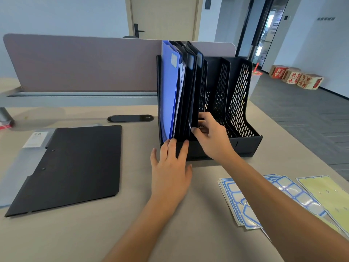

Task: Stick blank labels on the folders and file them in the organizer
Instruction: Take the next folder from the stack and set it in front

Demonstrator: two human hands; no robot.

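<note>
Black mesh plastic organizer (239, 103): leftmost slot holds labelled folders.
Left hand (170, 165): flat, fingers straight, steadying its front.
Right hand (209, 135): at three o'clock, pinching dark upright folder (192, 103) to seat it.

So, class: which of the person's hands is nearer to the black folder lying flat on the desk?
Left. The left hand rests against the organizer's front edge, just right of the black folder. The right hand is farther right, reaching into the organizer.
</note>
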